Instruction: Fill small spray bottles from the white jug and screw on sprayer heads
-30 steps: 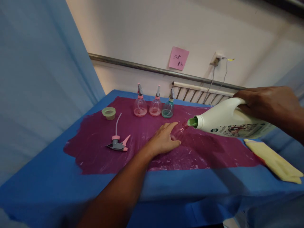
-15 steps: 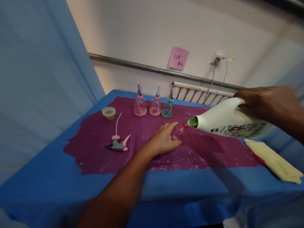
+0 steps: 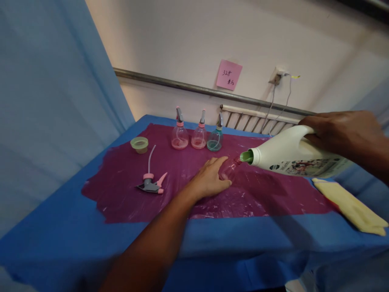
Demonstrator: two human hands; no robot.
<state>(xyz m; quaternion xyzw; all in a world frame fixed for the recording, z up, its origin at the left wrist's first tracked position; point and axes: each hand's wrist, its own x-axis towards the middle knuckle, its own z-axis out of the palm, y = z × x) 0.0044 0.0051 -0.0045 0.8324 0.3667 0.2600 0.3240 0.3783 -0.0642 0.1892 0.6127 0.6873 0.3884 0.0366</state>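
My right hand (image 3: 343,132) grips the handle of a large white jug (image 3: 291,156), tipped on its side with its green spout (image 3: 246,156) pointing left. The spout meets the mouth of a small clear bottle (image 3: 228,168) that stands on the maroon plastic sheet (image 3: 127,178). My left hand (image 3: 209,178) is wrapped round that small bottle, steadying it. A pink and grey spray head (image 3: 151,183) with its tube lies loose on the sheet, left of my left hand.
Three small spray bottles (image 3: 197,136) stand in a row at the back of the sheet, two pinkish and one greenish. A green cap (image 3: 139,144) sits at back left. A yellow cloth (image 3: 349,205) lies at the right. Blue cloth (image 3: 91,243) covers the table.
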